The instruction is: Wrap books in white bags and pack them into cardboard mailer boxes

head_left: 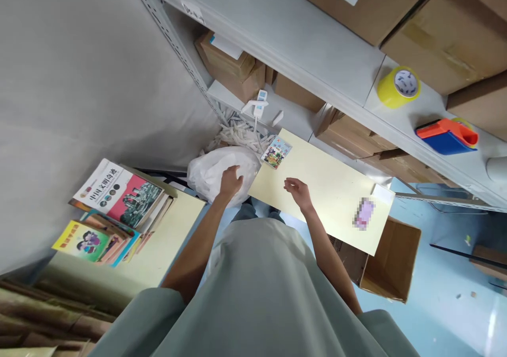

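Note:
My left hand (231, 181) reaches into a white plastic bag (216, 172) that sits beside the left end of a pale yellow table (328, 188); its fingers are buried in the plastic, so their grip is hidden. My right hand (298, 190) hovers over the table with fingers loosely curled and apart, holding nothing. A small colourful booklet (276, 152) lies at the table's far left corner, a short way beyond both hands. A small blurred purple item (364, 214) lies toward the table's right end.
Stacks of books (114, 198) rest on a second pale table (166, 246) at left. A grey metal shelf (317, 56) holds cardboard boxes (233, 66), yellow tape (398, 86) and a red-and-blue tape dispenser (447, 135). An open cardboard box (390, 264) stands on the blue floor.

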Available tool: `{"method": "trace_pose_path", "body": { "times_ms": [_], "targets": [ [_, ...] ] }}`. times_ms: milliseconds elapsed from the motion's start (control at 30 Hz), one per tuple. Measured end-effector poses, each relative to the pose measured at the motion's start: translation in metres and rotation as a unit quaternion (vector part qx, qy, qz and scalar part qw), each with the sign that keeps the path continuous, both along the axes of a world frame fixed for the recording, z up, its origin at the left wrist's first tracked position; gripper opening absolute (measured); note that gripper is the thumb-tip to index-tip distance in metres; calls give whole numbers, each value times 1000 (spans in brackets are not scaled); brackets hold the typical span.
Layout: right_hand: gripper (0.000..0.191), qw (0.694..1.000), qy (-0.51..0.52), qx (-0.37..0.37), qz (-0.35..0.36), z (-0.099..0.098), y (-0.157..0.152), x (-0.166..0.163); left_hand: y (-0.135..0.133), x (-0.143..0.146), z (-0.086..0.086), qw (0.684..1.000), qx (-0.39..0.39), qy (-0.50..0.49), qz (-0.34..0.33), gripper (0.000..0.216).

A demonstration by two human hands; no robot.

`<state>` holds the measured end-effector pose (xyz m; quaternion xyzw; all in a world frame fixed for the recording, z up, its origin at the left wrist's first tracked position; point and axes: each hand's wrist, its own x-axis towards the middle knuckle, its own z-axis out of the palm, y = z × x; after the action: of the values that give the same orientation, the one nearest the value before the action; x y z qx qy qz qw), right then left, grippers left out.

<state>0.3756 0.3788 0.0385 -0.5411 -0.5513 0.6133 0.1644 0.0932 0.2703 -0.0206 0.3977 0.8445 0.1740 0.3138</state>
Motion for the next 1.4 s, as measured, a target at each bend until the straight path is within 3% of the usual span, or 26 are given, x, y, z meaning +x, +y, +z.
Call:
{"method": "trace_pose_path", "body": {
  "times_ms": [100, 233, 367, 467, 600, 700, 833, 1000, 1200, 1400],
  "targets": [
    [57, 999, -16, -29, 1, -4, -17, -11, -26, -27, -26, 998, -62, -8, -15, 51],
    [60, 998, -34, -44, -7, -3, -30, -28, -38, -46, -48, 995, -92, -21, -38, 47],
    [61, 998, -54, -37, -8, 0, -37, -41, -35, -54, -60, 992, -106, -14, -63, 37],
    [62, 997, -67, -38, -16, 2, -40, -47, -30, -57, -60, 991, -107, -6, -84, 25],
    [62, 997, -61, -40, -20, 7, -41, -59, -24, -60, -39, 990, -57, 9, -125, 28],
    [62, 999, -43, -31, -12, 19, -38, -78, -24, -60, -9, 988, 61, 26, -137, 34],
    [59, 1000, -14, -19, 1, 50, -27, -114, -27, -51, 37, 970, 200, 22, -136, 33],
    [47, 999, -39, 17, 25, 86, -8, -143, -30, -28, 76, 950, 254, -24, -177, 34],
    [28, 995, -38, 92, 21, 105, 0, -130, -29, -8, 90, 943, 279, -72, -168, 35],
    [38, 990, 6, 123, -68, 121, 2, -65, -13, -7, 90, 942, 269, -36, -200, 31]
  ]
}}
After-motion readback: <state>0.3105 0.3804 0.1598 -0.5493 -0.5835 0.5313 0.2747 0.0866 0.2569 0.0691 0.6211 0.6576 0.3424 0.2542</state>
